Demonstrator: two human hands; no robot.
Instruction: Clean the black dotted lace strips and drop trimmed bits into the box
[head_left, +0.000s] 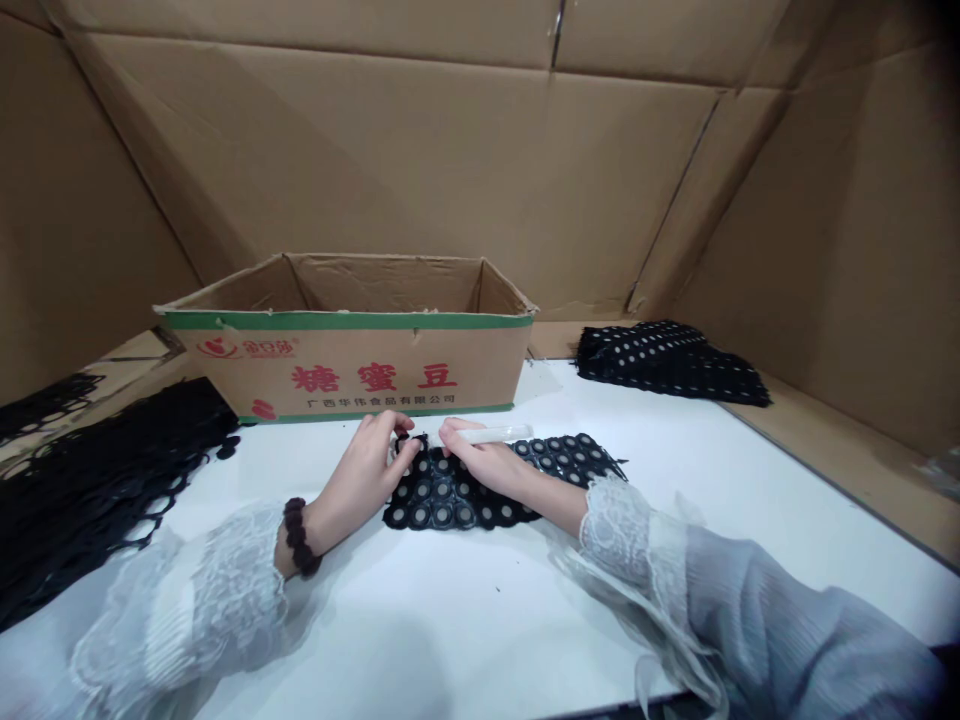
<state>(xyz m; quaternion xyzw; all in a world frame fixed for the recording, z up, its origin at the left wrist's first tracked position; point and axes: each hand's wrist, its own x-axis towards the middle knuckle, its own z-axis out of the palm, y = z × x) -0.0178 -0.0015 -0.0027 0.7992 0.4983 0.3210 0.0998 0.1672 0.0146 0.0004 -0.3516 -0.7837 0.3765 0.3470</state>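
Note:
A black sheet with rows of round grey-centred discs (442, 515) lies flat on the white table in front of me. At its far left corner, the thumb and fingers of my left hand (375, 460) are closed on the edge of the sheet. My right hand (484, 465) rests over the sheet's far edge, fingers wrapped round a white, translucent pen-like tool (499, 434). The tool's tip points left, close to my left fingertips; the tip itself is too small to make out. Part of the sheet is hidden under my right hand and wrist.
An open cardboard box (360, 370) with a green rim stands just beyond the sheet. Black perforated scrap sheets (112, 480) pile up at the left. More dotted black sheets (667, 360) are stacked at the far right. Cardboard walls (420, 180) enclose the table (390, 630).

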